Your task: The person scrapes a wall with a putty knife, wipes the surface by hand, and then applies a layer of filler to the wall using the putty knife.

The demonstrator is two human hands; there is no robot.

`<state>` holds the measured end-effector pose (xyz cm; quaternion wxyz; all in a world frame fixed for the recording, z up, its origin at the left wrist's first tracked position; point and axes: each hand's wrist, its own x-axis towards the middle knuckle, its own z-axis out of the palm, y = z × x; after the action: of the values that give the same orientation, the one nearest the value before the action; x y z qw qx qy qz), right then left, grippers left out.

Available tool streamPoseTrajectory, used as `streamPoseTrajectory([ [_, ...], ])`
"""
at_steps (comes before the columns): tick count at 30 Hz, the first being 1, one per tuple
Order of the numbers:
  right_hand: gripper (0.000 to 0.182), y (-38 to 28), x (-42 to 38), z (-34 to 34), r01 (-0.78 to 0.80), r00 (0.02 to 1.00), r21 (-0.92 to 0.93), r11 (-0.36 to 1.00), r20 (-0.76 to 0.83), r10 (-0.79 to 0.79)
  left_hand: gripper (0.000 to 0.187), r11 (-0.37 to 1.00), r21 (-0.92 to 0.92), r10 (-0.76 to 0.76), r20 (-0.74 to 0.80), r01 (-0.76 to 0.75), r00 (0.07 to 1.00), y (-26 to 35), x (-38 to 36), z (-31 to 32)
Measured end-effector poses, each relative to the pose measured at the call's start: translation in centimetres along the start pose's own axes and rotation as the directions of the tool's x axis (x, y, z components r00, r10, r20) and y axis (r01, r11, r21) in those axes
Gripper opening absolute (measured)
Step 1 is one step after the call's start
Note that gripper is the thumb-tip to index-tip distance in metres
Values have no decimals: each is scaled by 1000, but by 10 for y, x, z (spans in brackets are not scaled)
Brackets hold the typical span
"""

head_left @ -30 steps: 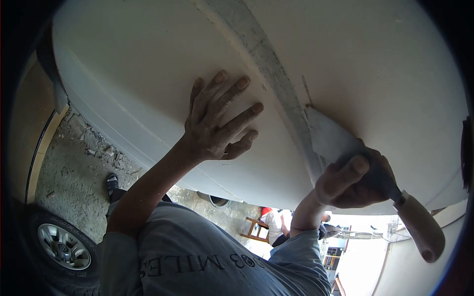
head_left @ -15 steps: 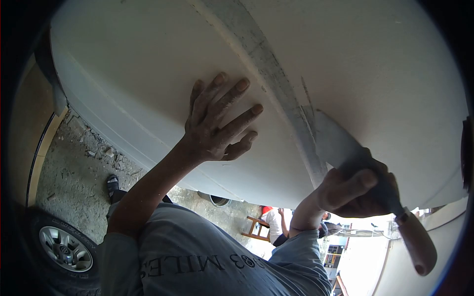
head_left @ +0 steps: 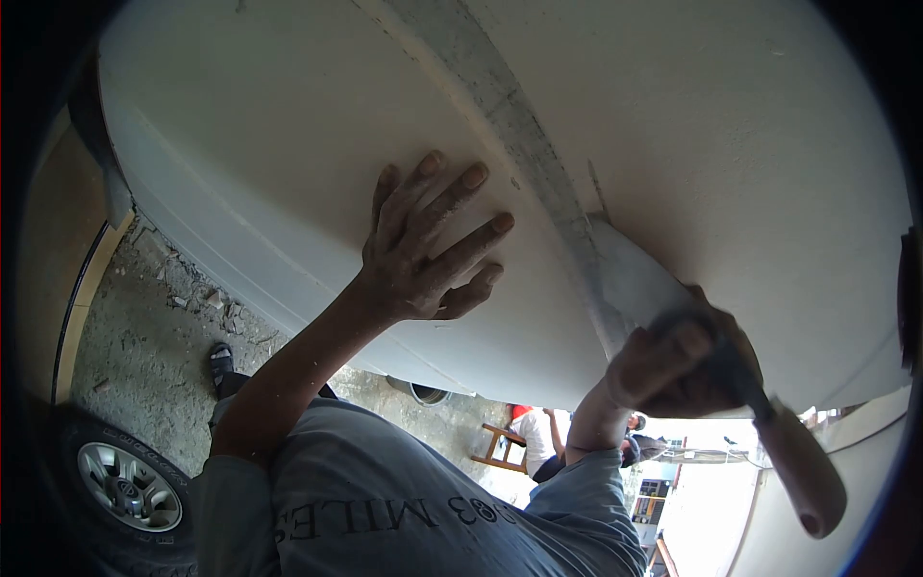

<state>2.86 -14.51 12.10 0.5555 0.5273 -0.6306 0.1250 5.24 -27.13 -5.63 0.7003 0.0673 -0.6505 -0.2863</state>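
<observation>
Scraper (head_left: 673, 317) lies with its long axis on a diagonal: the flat blade points up and left against the white panel (head_left: 288, 125), its tip at the grey seam (head_left: 510, 115), while the wooden handle (head_left: 803, 476) points down and right. The right hand (head_left: 678, 365) has its grip closed around the scraper where blade meets handle, so the blade sticks out above the fist and the handle below it; the hand is blurred. The left hand (head_left: 423, 245) presses flat on the panel with fingers spread, well left of the blade and left of the seam, holding nothing. Below, a wheel (head_left: 130, 486) stands on the concrete floor (head_left: 154, 356), and a seated person (head_left: 534, 438) shows in the background beside a wooden chair (head_left: 495, 447).
</observation>
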Motion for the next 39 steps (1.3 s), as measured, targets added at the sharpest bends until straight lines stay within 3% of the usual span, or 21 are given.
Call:
streamPoseTrajectory([
  [39,29,4,3,-2,-28,999,-177,984,-35,22,40,1000,12,6,-2,-6,1000,-3,-1,3],
])
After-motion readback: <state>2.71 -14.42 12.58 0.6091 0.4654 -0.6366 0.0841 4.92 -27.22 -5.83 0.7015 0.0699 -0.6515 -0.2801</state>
